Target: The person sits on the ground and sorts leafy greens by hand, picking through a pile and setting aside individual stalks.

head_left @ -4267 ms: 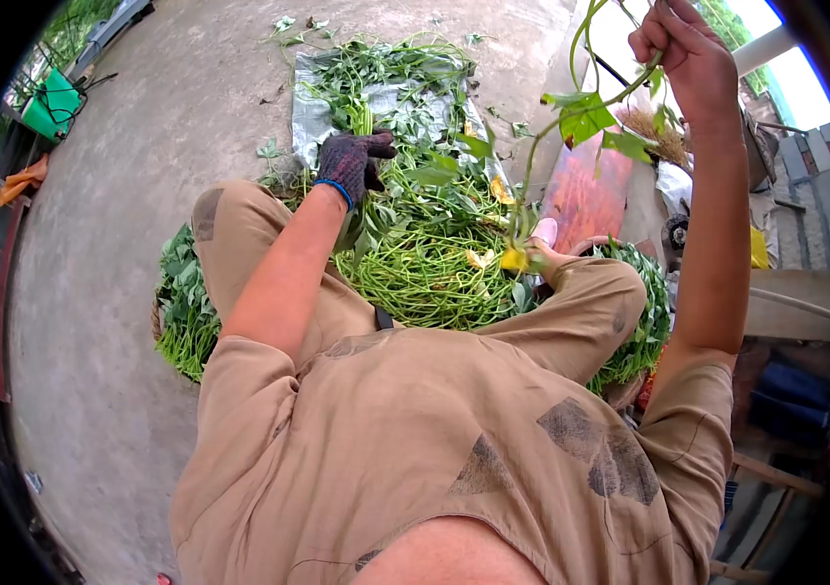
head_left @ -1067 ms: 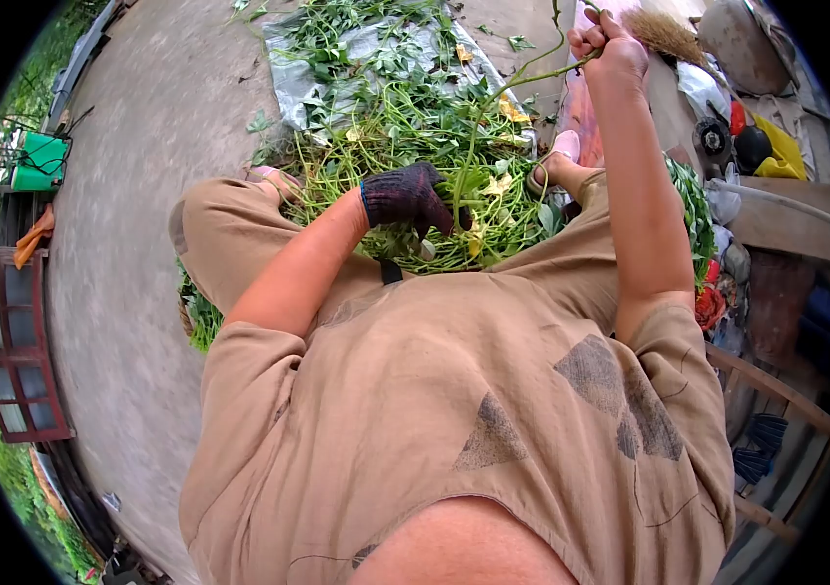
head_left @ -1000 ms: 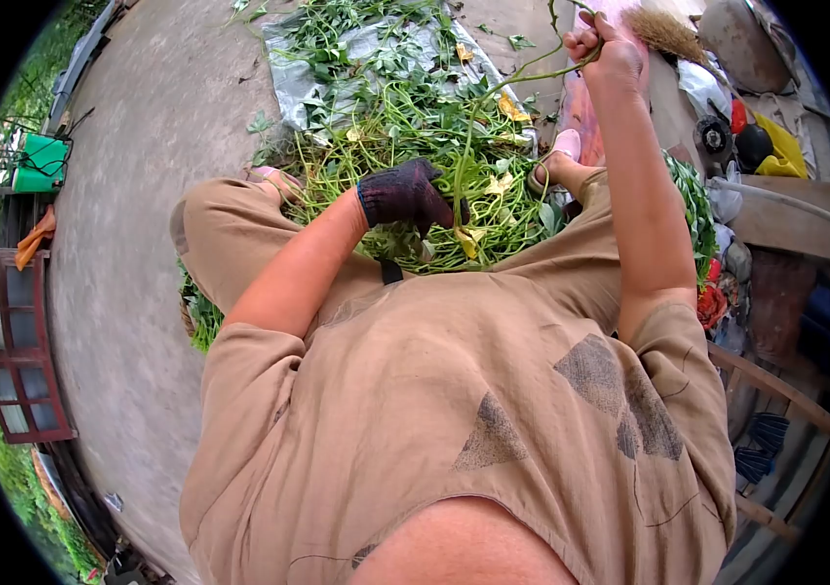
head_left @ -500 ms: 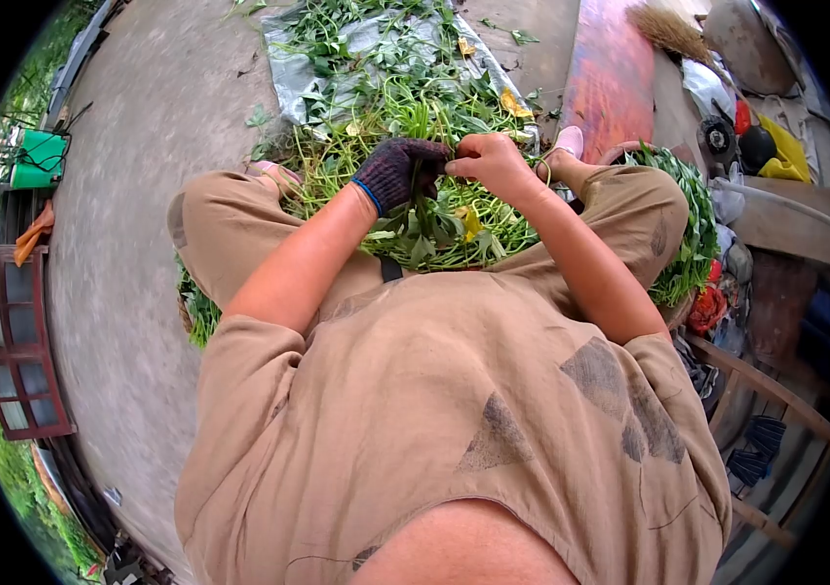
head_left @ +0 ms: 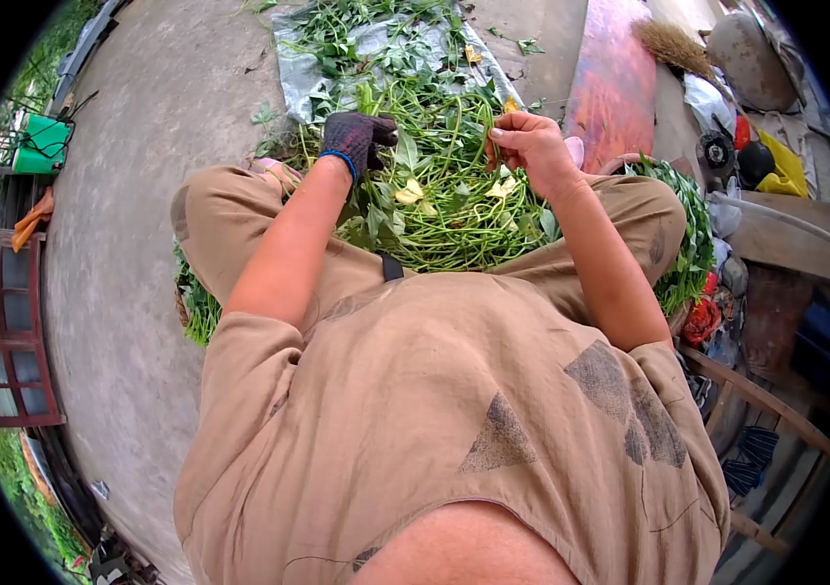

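Note:
A heap of long green leafy stems [head_left: 454, 229], some leaves yellowed, lies between my bent legs. My left hand [head_left: 354, 141], in a dark knitted glove with a blue cuff, is closed at the heap's left side. Green stem ends show above its fingers and leaves hang below, so it grips a bunch of leafy stems. My bare right hand [head_left: 535, 151] is over the right side of the heap, apart from the left. Its thumb and fingertips pinch a thin green stem [head_left: 489, 141].
Beyond the heap, a grey plastic sheet [head_left: 296, 73] carries more leafy stems. Bundles of greens [head_left: 690, 234] stand beside both legs. To the right are a reddish board [head_left: 615, 73], a straw broom [head_left: 673, 47] and a wooden chair frame [head_left: 761, 390]. A green container [head_left: 41, 144] is at the left.
My hands were together over the middle of the heap and have moved apart, left hand leftward, right hand slightly rightward. More of the heap between them now shows.

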Action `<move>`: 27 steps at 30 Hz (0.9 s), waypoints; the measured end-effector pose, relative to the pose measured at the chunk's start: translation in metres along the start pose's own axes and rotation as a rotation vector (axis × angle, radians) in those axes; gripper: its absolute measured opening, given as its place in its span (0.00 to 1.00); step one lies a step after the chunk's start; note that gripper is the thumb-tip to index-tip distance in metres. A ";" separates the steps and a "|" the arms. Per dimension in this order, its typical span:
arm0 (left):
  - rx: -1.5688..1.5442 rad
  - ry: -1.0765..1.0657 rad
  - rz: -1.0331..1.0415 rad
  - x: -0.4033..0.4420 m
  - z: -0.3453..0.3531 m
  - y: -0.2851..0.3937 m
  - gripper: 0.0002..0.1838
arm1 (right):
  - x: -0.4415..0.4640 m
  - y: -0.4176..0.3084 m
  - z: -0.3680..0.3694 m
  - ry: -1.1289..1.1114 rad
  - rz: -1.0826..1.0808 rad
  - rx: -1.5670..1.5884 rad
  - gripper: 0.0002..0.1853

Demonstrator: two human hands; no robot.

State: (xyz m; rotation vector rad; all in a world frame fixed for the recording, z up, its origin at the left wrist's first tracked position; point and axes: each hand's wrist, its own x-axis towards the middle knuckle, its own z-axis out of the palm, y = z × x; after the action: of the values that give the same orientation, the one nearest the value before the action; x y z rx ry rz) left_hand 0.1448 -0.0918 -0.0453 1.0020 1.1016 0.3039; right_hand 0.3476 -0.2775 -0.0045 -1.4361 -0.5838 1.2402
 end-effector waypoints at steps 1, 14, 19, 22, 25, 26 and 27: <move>-0.026 -0.055 0.022 0.000 -0.003 0.002 0.10 | 0.000 -0.001 0.000 0.007 -0.010 -0.001 0.04; 0.107 -0.415 0.061 -0.064 0.045 0.002 0.09 | 0.000 0.016 0.031 0.051 -0.071 -0.184 0.04; -0.134 -0.482 -0.017 -0.040 0.018 0.007 0.10 | 0.013 0.028 0.001 0.209 -0.448 -0.776 0.07; -0.195 -0.571 0.049 -0.044 -0.009 0.032 0.13 | 0.015 0.009 -0.036 0.497 -0.422 -0.757 0.06; -0.333 -0.673 0.280 -0.030 -0.046 0.044 0.12 | 0.019 -0.013 -0.079 0.499 -0.363 -0.227 0.07; -0.398 -0.665 0.312 -0.023 -0.060 0.046 0.12 | 0.020 -0.024 -0.087 0.507 -0.406 -0.185 0.08; -0.462 -0.658 0.344 -0.014 -0.074 0.048 0.11 | 0.019 -0.041 -0.085 0.521 -0.436 -0.232 0.08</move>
State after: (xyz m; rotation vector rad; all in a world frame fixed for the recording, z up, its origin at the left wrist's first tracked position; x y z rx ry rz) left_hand 0.0871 -0.0362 -0.0053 0.7805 0.2380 0.4409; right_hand 0.4416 -0.2838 0.0135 -1.6344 -0.6440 0.4388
